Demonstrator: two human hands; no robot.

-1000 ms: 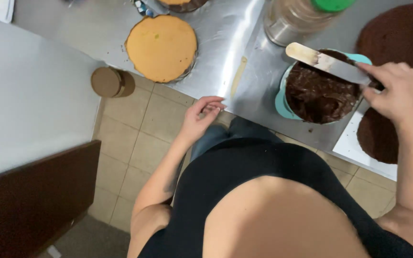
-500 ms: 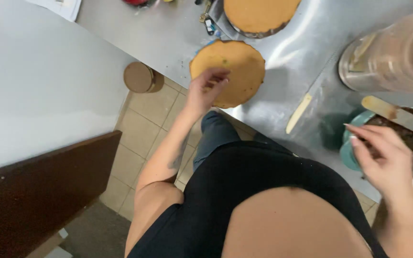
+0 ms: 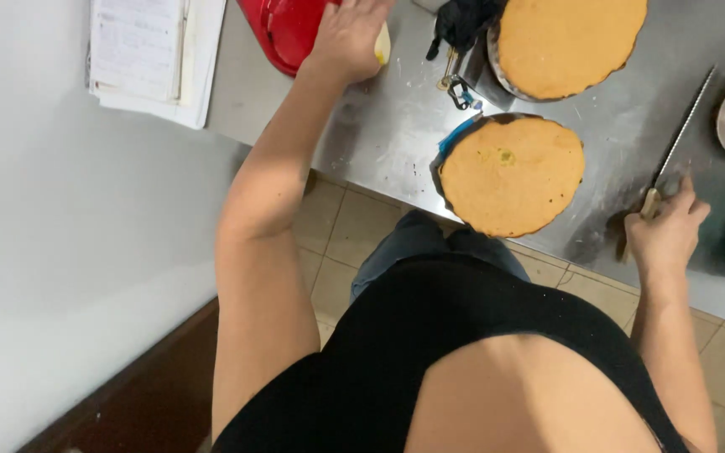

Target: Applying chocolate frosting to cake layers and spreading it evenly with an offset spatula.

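Our right hand [image 3: 663, 235] grips a knife [image 3: 673, 151] handle at the surface [image 3: 396, 143] edge; our left hand [image 3: 347, 38] closes on something pale beside a red tub [image 3: 291, 29]; cake [image 3: 509, 174] overhangs between.

Your steel worktop [image 3: 379, 143] carries two round golden sponge cakes: one [image 3: 511, 174] at the near edge, another [image 3: 570, 42] just beyond it. A serrated knife [image 3: 677, 143] lies to their right, a red container [image 3: 291, 29] sits far left, and a stack of papers [image 3: 157, 54] lies further left.
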